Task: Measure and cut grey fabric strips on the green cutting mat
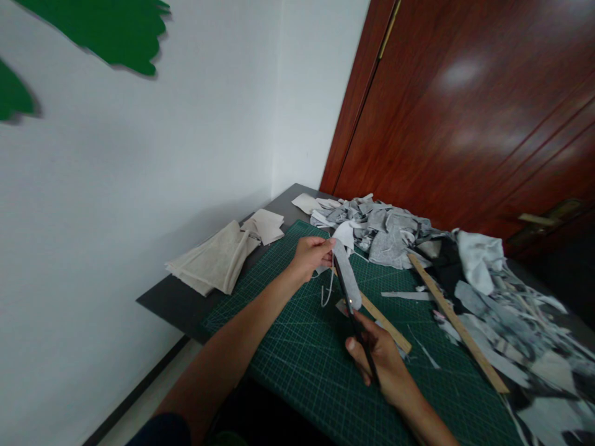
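Note:
Between the thumb and fingers of my left hand is the upper end of a narrow grey fabric piece with a rounded lower end. Black scissors are gripped in my right hand. Their dark blades run along the left edge of the fabric, pointing up towards my left fingers; whether they touch it is hard to tell. A thin pale strip dangles below my left hand. Both hands are above a green gridded cutting mat.
Grey and white fabric scraps are heaped along the back and right. One wooden ruler lies at the right, another partly behind my right hand. Folded beige cloth sits left, near the wall. A brown door stands behind.

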The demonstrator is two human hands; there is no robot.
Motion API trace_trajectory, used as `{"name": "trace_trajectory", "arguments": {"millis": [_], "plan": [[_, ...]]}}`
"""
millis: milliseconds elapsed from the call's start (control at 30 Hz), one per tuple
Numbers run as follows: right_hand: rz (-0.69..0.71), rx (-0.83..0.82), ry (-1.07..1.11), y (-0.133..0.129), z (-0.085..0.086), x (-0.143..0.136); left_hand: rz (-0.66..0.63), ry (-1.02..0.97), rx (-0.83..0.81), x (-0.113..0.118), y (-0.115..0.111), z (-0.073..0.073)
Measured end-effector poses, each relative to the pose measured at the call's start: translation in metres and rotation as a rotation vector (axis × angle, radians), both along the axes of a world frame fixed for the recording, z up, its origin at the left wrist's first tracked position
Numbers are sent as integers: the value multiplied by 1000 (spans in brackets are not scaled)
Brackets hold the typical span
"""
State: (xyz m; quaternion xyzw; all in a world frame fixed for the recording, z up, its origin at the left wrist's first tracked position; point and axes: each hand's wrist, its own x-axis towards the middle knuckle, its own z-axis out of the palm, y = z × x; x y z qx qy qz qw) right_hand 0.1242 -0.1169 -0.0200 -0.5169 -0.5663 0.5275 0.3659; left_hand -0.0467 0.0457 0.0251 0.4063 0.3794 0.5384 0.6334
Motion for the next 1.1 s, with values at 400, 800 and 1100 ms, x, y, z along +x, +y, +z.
{"name": "trace_trajectory", "arguments": {"millis": [400,800,1100], "plan": [[2,29,-24,0,1,1,-60,-1,-21,1,-1,-1],[45,56,18,1,-4,3,-154,-156,-217,-4,2,4],[50,34,-18,-2,-4,4,-27,-248,-196,-5,8,1]]}}
